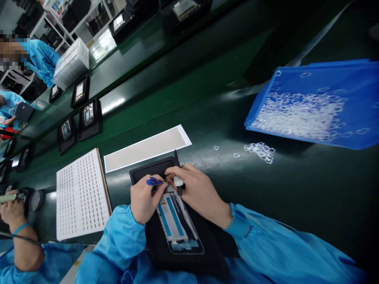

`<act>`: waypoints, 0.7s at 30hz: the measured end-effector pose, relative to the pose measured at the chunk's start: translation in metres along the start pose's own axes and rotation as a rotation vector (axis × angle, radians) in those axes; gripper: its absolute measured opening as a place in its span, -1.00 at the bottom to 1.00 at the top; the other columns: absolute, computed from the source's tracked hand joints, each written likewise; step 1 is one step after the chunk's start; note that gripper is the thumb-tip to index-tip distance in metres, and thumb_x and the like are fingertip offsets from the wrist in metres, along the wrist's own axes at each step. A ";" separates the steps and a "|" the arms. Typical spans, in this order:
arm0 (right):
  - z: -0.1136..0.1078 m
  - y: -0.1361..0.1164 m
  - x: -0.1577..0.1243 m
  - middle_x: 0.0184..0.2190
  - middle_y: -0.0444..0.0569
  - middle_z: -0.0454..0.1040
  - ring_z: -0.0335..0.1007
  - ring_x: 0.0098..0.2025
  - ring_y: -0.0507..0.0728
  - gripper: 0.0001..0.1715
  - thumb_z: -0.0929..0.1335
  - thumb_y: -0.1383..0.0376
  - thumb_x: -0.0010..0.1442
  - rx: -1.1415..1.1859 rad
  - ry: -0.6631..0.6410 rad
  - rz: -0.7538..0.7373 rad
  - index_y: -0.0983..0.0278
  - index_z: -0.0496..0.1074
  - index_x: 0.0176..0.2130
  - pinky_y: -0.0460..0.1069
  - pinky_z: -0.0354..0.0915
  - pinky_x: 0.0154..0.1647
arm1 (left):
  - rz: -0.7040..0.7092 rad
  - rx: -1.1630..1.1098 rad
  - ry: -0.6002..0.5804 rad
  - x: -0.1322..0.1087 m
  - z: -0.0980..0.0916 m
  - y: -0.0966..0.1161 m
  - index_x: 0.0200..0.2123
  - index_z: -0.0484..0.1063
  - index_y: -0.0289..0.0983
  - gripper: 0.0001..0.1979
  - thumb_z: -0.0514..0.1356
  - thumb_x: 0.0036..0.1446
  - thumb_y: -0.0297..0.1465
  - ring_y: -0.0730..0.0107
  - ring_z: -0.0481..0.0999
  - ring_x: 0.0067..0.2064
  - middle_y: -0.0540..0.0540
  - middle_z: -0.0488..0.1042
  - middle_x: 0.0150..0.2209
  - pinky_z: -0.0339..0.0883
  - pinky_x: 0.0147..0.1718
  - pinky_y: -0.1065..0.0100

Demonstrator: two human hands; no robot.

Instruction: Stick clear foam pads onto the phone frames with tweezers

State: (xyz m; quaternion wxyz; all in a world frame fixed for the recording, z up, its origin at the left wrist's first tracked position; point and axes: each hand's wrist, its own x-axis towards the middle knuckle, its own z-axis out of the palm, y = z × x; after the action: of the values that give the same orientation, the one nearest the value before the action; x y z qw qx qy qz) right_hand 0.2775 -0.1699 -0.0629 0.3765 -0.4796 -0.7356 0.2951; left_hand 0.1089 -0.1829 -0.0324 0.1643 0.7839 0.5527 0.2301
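Observation:
A phone frame (176,221) with blue strips and an exposed interior lies in a black tray (142,169) in front of me. At its upper end, my left hand (145,199) is closed on a blue pen-like tool (154,181) whose thin metal tip points right. My right hand (198,189) grips a slim black tool (177,157), pointed at its far end. A white cover (178,181) shows at one of its fingertips. Both hands' fingertips nearly meet over the frame, and their exact contact there is hidden.
A strip sheet (145,150) lies beyond the tray; a white board with rows of small parts (81,197) is at left. Right are loose white frame-shaped pieces (260,152) and a blue bin (355,106) full of them. A co-worker's hand (13,209) works far left.

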 end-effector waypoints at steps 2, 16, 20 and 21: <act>0.000 0.000 0.000 -0.46 -0.11 0.36 0.24 -0.37 0.13 -0.71 0.28 0.56 0.10 0.002 -0.006 0.004 0.24 0.37 -0.22 -0.05 0.13 -0.46 | 0.030 0.029 -0.028 -0.001 0.000 0.001 -0.25 0.45 -0.22 -0.88 0.14 0.26 -0.35 0.40 0.53 -0.36 -0.06 0.55 -0.32 0.36 -0.36 0.42; 0.001 0.002 -0.001 -0.44 -0.11 0.41 0.26 -0.35 0.15 -0.71 0.28 0.56 0.11 0.000 -0.019 0.004 0.23 0.37 -0.21 -0.03 0.15 -0.44 | -0.150 -0.230 0.033 0.000 0.003 -0.005 -0.30 0.42 -0.24 -0.88 0.18 0.21 -0.31 0.39 0.54 -0.35 -0.06 0.53 -0.34 0.40 -0.38 0.42; 0.001 0.002 -0.001 -0.40 -0.10 0.46 0.30 -0.31 0.17 -0.73 0.27 0.53 0.16 0.019 -0.037 -0.004 0.24 0.37 -0.18 -0.01 0.20 -0.42 | -0.195 -0.474 0.295 -0.002 -0.009 -0.006 -0.32 0.31 -0.24 -0.93 0.08 0.25 -0.43 0.38 0.53 -0.27 -0.06 0.47 -0.34 0.42 -0.26 0.35; 0.000 0.003 -0.001 -0.39 -0.09 0.47 0.32 -0.31 0.18 -0.75 0.26 0.51 0.18 0.034 -0.041 -0.003 0.24 0.37 -0.17 -0.01 0.22 -0.41 | -0.141 -0.450 0.278 -0.005 -0.012 -0.006 -0.34 0.31 -0.24 -0.88 0.03 0.26 -0.46 0.38 0.51 -0.27 -0.06 0.44 -0.35 0.40 -0.25 0.34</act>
State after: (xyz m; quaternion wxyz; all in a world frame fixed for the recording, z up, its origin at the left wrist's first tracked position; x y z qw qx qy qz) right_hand 0.2787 -0.1698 -0.0653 0.3699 -0.4656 -0.7388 0.3169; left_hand 0.0962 -0.1852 -0.0257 0.2724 0.6481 0.5582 0.4407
